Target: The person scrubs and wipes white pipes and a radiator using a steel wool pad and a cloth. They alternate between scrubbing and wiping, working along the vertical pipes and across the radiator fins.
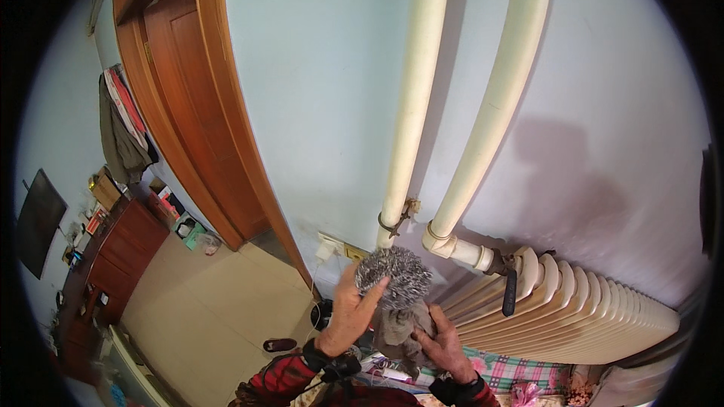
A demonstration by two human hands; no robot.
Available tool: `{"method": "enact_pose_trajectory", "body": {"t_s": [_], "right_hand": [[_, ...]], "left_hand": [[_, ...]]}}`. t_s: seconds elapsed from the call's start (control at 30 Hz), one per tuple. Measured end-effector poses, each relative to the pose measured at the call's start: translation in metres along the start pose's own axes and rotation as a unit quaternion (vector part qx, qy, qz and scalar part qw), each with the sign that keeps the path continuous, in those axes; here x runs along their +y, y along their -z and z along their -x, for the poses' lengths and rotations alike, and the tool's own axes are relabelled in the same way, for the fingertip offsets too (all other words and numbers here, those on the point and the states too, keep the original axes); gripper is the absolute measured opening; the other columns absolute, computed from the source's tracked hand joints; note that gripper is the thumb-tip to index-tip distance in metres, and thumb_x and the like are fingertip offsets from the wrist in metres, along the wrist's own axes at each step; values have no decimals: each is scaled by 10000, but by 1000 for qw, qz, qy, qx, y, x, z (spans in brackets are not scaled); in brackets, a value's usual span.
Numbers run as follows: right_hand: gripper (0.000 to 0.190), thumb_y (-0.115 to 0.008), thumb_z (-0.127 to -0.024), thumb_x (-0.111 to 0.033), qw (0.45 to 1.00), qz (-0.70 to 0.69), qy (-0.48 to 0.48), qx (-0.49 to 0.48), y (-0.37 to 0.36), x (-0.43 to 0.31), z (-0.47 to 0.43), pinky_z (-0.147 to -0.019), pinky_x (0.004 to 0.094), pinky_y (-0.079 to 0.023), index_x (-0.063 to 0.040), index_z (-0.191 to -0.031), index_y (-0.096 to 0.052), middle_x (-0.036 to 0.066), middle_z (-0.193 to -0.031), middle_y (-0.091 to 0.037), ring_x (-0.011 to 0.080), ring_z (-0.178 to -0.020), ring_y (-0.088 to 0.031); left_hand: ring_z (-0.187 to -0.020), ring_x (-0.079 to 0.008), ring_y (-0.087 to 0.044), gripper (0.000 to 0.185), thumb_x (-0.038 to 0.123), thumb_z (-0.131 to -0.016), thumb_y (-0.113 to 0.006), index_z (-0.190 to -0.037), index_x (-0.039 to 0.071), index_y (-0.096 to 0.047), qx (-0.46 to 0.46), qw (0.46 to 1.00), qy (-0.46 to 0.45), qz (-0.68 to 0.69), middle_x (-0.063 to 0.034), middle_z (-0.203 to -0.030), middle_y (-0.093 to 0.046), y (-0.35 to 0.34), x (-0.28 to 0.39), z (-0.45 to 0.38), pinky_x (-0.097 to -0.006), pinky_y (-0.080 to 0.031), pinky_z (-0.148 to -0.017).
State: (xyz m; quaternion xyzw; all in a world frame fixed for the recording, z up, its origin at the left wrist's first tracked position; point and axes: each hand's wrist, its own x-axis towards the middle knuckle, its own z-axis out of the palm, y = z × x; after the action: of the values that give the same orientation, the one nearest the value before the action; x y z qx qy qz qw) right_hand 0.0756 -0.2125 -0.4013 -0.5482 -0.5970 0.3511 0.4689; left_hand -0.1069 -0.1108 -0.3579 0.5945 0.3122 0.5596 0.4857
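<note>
My left hand (pixel 353 308) grips a large steel wool scrubber (pixel 396 277), thumb across its near side. Just below it, my right hand (pixel 444 345) holds a crumpled grey cloth (pixel 404 330) that looks damp or dirty. The cloth's top meets the underside of the scrubber in the picture; I cannot tell whether they touch. Behind the scrubber, the lower end of a cream vertical pipe (pixel 416 96) is partly hidden. A second pipe (pixel 498 85) bends at an elbow (pixel 440 243) toward a ribbed radiator (pixel 565 311).
A black-handled valve (pixel 509 294) juts out at the radiator's inlet. A rusty clamp (pixel 396 225) ties the left pipe to the wall. A white plug (pixel 327 250) with a cord sits in a wall socket. Below lies a checked cloth (pixel 503 370); a shoe (pixel 280 345) rests on the tiled floor.
</note>
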Motion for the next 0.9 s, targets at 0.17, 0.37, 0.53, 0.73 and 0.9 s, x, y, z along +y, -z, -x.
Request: {"method": "enact_pose_trajectory", "body": {"t_s": [0.17, 0.37, 0.53, 0.73, 0.9], "right_hand": [[520, -788, -725, -131, 994, 102, -10, -49, 39, -32, 47, -762, 381, -537, 14, -1177, -576, 220, -978, -654, 359, -848, -683], [682, -693, -800, -150, 842, -23, 200, 500, 90, -14, 82, -935, 390, -479, 49, -1380, -394, 197, -1254, -551, 286, -1102, -581], [655, -600, -927, -88, 794, 129, 121, 582, 134, 10, 38, -1069, 384, -387, 66, -1479, -283, 189, -1433, -437, 263, -1267, -475], [662, -620, -904, -132, 740, 270, 87, 609, 142, 27, 10, -1064, 425, -387, 72, -1459, -323, 255, -1414, -436, 348, -1279, -474], [630, -621, -900, -129, 740, 326, 71, 584, 147, 26, 13, -1048, 431, -395, 77, -1433, -356, 249, -1390, -458, 356, -1257, -491]], "left_hand": [[-862, -268, -605, 265, -41, -797, -683, -1048, -14, -601, 39, 942, -208, -261, -126, -951, -624, 24, 8, -49, -348, -480, -778], [-888, -225, -570, 392, -60, -779, -706, -1140, 2, -569, 47, 956, -204, -204, -109, -960, -583, -2, 1, -92, -342, -480, -784], [-991, -240, -567, 508, 23, -812, -730, -1288, 26, -550, 34, 965, -173, -192, -132, -1100, -584, -11, -14, -97, -346, -476, -850], [-966, -239, -657, 516, 36, -864, -688, -1344, -15, -508, -21, 995, -94, -14, -153, -1100, -665, -8, -23, -104, -323, -515, -855], [-930, -157, -655, 488, 2, -915, -600, -1383, -32, -463, -9, 968, -200, -149, -128, -1039, -693, -14, -13, -122, -291, -529, -816]]}}
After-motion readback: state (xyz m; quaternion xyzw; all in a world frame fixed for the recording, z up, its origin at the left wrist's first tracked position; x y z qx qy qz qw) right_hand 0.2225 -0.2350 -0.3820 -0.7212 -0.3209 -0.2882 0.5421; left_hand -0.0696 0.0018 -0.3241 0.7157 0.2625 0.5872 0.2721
